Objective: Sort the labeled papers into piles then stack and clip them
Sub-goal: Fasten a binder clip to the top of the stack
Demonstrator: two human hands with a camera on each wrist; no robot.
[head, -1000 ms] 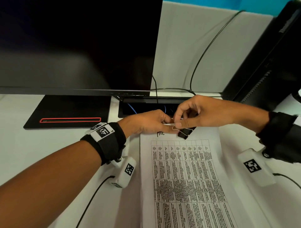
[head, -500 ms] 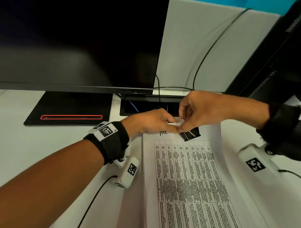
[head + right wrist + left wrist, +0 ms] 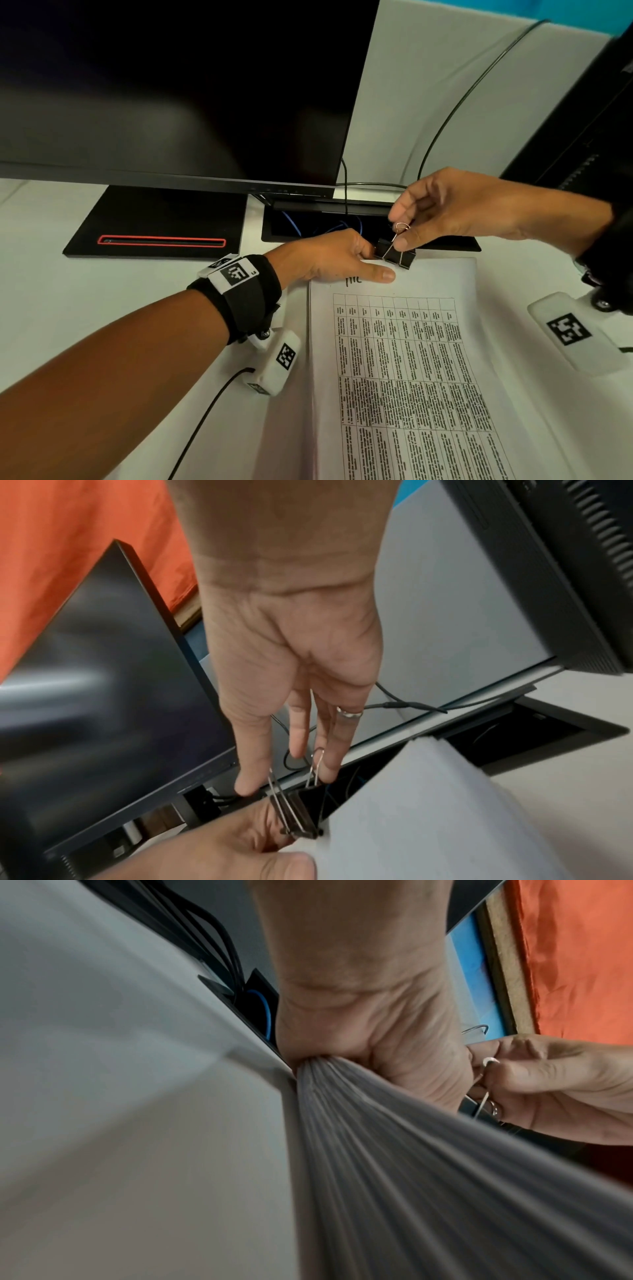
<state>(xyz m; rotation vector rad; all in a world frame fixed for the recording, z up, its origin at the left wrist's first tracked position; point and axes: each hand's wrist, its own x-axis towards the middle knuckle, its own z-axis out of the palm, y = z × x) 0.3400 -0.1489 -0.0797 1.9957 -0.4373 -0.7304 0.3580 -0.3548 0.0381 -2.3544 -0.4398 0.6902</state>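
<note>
A stack of white papers (image 3: pixel 404 377) with a printed table and a handwritten label lies on the desk. My left hand (image 3: pixel 342 260) grips its top edge, thumb on the top sheet; the left wrist view shows the sheets (image 3: pixel 394 1150) fanned out from that grip. A black binder clip (image 3: pixel 395 255) sits on the stack's top edge beside the left thumb. My right hand (image 3: pixel 400 233) pinches the clip's wire handles between thumb and fingers, raised upright. In the right wrist view the clip (image 3: pixel 301 818) bites the paper edge (image 3: pixel 428 804).
A large dark monitor (image 3: pixel 171 96) stands behind, its black base (image 3: pixel 154 226) with a red slot at left. A cable cut-out (image 3: pixel 308 226) with blue wire lies just beyond the papers. A second monitor (image 3: pixel 589 120) stands at the right. Black cables (image 3: pixel 455 102) run down the partition.
The clip's wire handles, folded low against the paper before, now stand upright in my right hand, which has risen slightly. My left hand still holds the stack's top edge.
</note>
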